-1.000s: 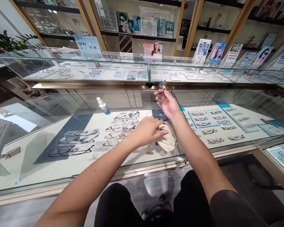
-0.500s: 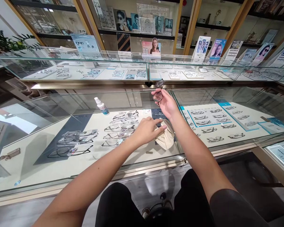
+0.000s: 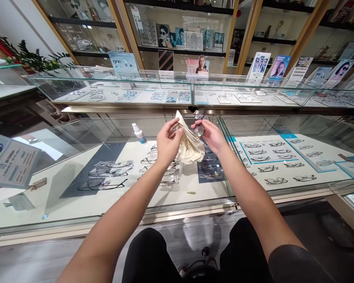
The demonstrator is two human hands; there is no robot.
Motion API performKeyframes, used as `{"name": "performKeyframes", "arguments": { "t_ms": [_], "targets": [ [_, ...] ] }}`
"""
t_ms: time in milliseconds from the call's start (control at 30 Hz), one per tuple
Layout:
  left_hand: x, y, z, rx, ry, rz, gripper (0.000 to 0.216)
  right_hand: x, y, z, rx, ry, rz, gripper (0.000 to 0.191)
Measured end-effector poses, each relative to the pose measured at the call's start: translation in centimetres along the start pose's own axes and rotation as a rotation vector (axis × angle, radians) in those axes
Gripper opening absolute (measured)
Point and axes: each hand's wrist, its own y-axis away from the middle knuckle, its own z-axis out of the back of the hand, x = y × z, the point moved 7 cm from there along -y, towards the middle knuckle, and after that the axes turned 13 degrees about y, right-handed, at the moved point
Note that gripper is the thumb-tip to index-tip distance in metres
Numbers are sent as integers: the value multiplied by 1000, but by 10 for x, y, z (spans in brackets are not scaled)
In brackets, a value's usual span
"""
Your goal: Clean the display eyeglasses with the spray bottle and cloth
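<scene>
My left hand (image 3: 169, 142) pinches a cream cleaning cloth (image 3: 191, 148) by its upper edge. The cloth hangs in loose folds above the glass counter, with a small dark print on it. Close on its right, my right hand (image 3: 214, 135) is closed on a pair of dark-rimmed eyeglasses (image 3: 199, 114). The glasses are held on end, one lens above the other, the lower lens by my fingers. I cannot tell whether the cloth touches the glasses.
A white spray bottle (image 3: 139, 134) stands on the glass counter (image 3: 153, 202), left of my hands. Eyeglass frames (image 3: 106, 184) lie in rows inside the case. A leaning sign (image 3: 13, 161) stands at the left. Another display case (image 3: 129, 103) lies beyond, with advertising cards.
My left hand has lifted the cloth off the counter and brought it up beside the glasses. My right hand still holds the glasses. The view has shifted slightly.
</scene>
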Motion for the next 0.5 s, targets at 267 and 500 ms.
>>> {"name": "performKeyframes", "arguments": {
  "t_ms": [267,500],
  "targets": [
    [9,-9,9,-31,212,-10,47,-10,6,-20,138,58,-39,34],
    [24,-14,16,-117,462,254,53,-9,5,-18,156,42,-26,32]
  ]
}}
